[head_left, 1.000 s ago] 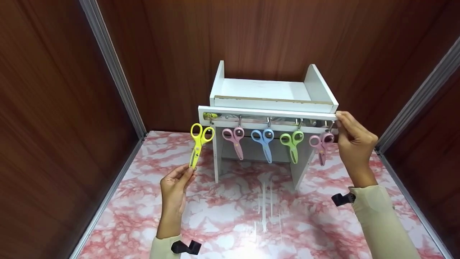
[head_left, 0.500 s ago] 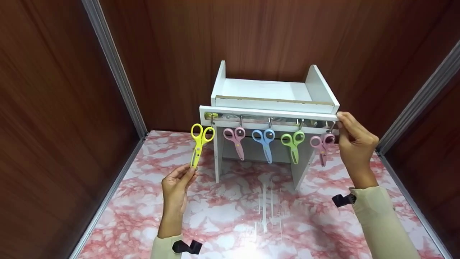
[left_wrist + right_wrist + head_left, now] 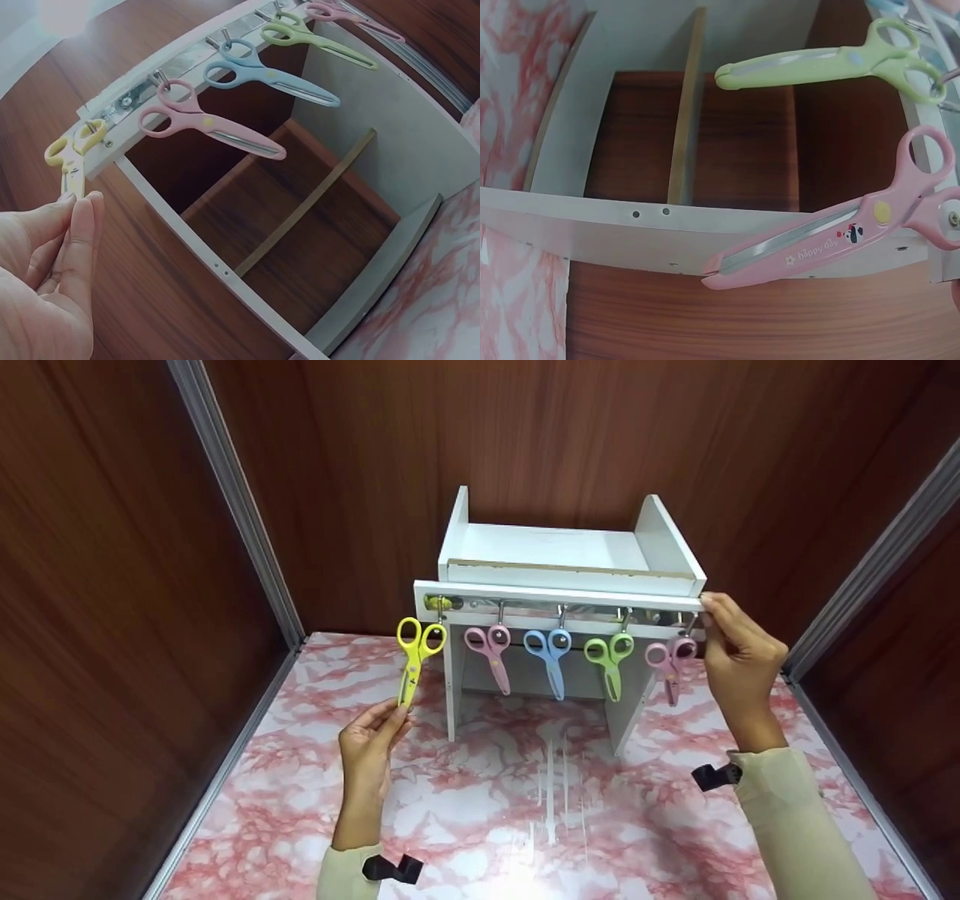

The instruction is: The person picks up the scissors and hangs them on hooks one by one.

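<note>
Between thumb and fingertips, my left hand (image 3: 367,746) pinches the blade tip of yellow scissors (image 3: 413,669), handles upward. In the left wrist view, the right loop of the yellow scissors (image 3: 73,166) is at the leftmost metal hook. My right hand (image 3: 739,649) pinches the right end of the white hook rail (image 3: 525,591). From the other hooks hang pink scissors (image 3: 496,671), blue scissors (image 3: 555,669), green scissors (image 3: 612,675) and a second pink pair (image 3: 672,679). That second pair, close beside my right hand, shows a "happy day" print in the right wrist view.
Behind the rail stands a white shelf unit (image 3: 562,577) with raised sides, its lower part open at the front. It rests on a pink-and-white marbled tabletop (image 3: 450,810). Brown wood-grain panels (image 3: 555,435) with metal edge strips enclose the back and sides.
My left hand and wrist have shifted very slightly upward, still pinching the yellow scissors. My right hand, the rail and the other scissors keep their places.
</note>
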Tool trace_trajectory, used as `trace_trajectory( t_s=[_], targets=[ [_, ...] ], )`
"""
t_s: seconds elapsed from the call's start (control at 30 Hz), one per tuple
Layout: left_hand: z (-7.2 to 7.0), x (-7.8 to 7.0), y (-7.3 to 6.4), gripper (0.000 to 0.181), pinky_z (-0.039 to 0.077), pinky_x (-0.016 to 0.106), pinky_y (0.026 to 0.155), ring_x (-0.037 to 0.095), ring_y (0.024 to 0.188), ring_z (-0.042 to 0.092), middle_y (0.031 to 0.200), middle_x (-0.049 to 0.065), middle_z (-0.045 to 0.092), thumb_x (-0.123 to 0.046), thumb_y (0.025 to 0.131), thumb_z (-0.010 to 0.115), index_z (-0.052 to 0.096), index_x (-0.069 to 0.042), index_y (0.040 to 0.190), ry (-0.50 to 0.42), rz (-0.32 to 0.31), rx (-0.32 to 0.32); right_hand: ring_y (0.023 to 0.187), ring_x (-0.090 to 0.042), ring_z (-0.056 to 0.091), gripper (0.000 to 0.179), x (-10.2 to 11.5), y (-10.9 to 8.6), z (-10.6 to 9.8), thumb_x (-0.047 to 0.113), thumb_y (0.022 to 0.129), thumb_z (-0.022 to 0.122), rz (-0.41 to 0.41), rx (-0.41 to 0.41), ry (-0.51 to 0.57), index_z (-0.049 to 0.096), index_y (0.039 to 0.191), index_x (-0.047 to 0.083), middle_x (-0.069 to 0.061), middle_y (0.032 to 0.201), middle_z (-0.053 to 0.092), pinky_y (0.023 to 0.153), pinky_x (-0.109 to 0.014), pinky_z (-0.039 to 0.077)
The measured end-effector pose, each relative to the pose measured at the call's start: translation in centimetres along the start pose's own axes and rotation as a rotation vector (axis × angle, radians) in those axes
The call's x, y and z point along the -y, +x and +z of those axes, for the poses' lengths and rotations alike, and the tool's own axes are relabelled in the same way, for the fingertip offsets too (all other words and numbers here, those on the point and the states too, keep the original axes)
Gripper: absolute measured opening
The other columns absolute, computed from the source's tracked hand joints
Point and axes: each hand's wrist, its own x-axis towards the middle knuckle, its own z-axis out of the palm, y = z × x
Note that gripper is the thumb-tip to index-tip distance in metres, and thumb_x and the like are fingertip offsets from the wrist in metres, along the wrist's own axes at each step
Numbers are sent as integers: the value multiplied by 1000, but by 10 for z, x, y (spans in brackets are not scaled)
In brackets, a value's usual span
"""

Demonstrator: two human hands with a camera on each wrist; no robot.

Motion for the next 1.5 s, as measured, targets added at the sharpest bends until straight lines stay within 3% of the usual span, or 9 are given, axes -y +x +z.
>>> trace_trajectory(
  t_s=[0.17, 0.5, 0.77, 1.0, 1.3, 1.5],
  targets=[
    [0, 4, 5, 27, 59, 31, 74, 23, 73, 68, 92, 24, 66, 0, 81, 72, 64, 13, 102, 12, -2, -14, 90, -28, 67, 27, -3, -1, 1, -14, 75, 71, -6, -2, 1, 75, 95, 3, -13, 99, 71, 84, -30, 55],
    [-1, 14, 15, 32, 59, 30, 74, 23, 76, 68, 91, 20, 66, -2, 79, 74, 62, 14, 105, 8, -6, -15, 90, -27, 67, 26, -2, 0, 0, -13, 77, 70, -4, 6, -13, 76, 95, 4, -11, 100, 71, 84, -28, 55],
    [1, 21, 20, 31, 59, 31, 74, 25, 75, 69, 94, 26, 66, 2, 80, 72, 61, 16, 105, -37, -18, -27, 91, -26, 67, 25, -1, -1, 0, -12, 78, 69, -3, 18, -26, 75, 96, 4, -9, 101, 71, 84, -27, 55],
    [1, 25, 24, 27, 54, 42, 83, 25, 76, 69, 91, 20, 67, 5, 80, 70, 63, 13, 105, -52, -29, -20, 91, -27, 67, 26, -2, -1, 0, -13, 77, 70, -8, 11, -16, 75, 96, 4, -14, 100, 70, 84, -28, 55],
    [2, 30, 27, 29, 52, 43, 86, 31, 81, 68, 93, 18, 67, 7, 83, 66, 60, 14, 111, -82, -50, -1, 91, -28, 66, 26, -1, -1, -1, -14, 77, 69, -3, 8, -7, 75, 96, 3, -13, 100, 70, 83, -28, 55],
    [3, 33, 28, 25, 51, 43, 87, 28, 79, 69, 92, 18, 66, 9, 84, 64, 61, 14, 108, -130, -60, 8, 91, -27, 66, 26, 0, -1, -1, -14, 77, 69, -12, 6, -16, 75, 96, 2, -14, 100, 70, 83, -26, 55]
  ],
)
